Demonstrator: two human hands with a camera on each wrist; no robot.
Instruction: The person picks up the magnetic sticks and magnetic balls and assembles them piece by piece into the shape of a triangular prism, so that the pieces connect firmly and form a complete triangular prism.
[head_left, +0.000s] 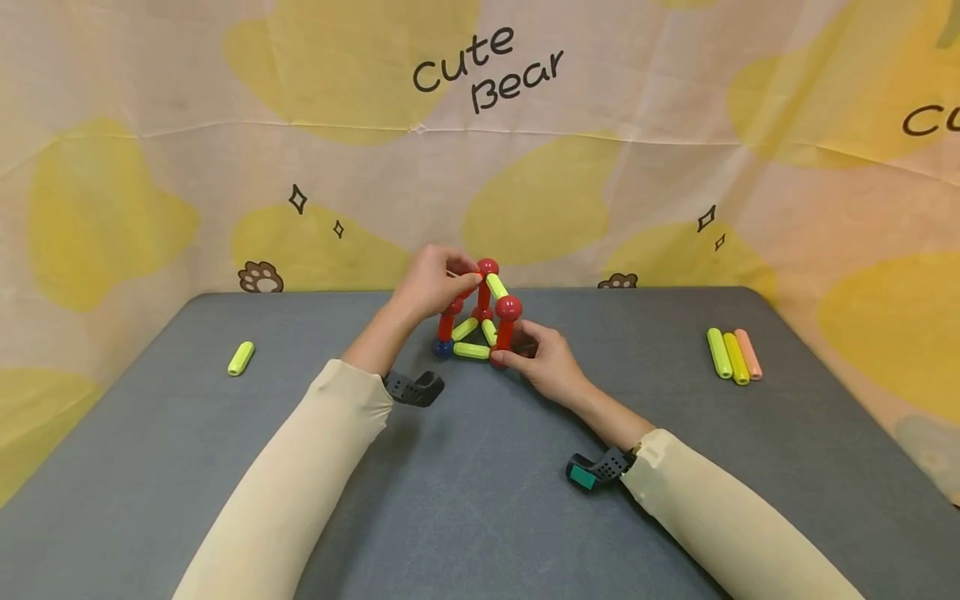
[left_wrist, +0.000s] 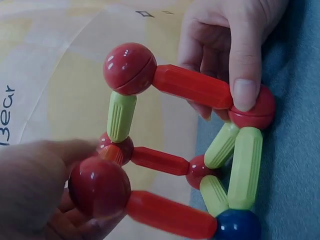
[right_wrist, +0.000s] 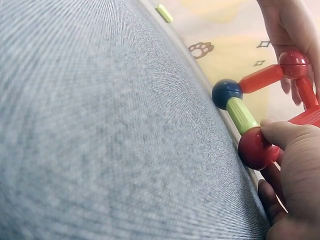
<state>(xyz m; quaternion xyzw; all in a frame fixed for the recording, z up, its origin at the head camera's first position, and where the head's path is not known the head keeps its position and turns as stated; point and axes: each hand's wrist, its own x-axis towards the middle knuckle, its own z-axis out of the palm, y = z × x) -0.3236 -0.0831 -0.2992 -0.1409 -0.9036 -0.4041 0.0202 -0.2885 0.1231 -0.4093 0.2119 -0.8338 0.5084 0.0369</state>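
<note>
A toy frame of magnetic rods and balls stands between both hands on the table. Three light green rods (head_left: 471, 352) make its base, with a blue ball (head_left: 443, 348) at the left corner. Red uprights (left_wrist: 172, 215) rise to three red balls on top. A light green rod (left_wrist: 121, 116) bridges the rear top ball (head_left: 487, 267) and the right top ball (head_left: 509, 308). My left hand (head_left: 431, 282) pinches an orange-red rod (left_wrist: 112, 154) between the left and rear top balls. With thumb and fingers, my right hand (head_left: 553, 364) holds the red ball (right_wrist: 254, 148) at the base's right corner.
A single light green rod (head_left: 241, 358) lies at the table's left. Toward the right side, a green rod (head_left: 718, 353), a yellow rod (head_left: 736, 358) and a pink rod (head_left: 748, 354) lie side by side. A patterned cloth (head_left: 360, 167) hangs behind the grey table (head_left: 480, 500).
</note>
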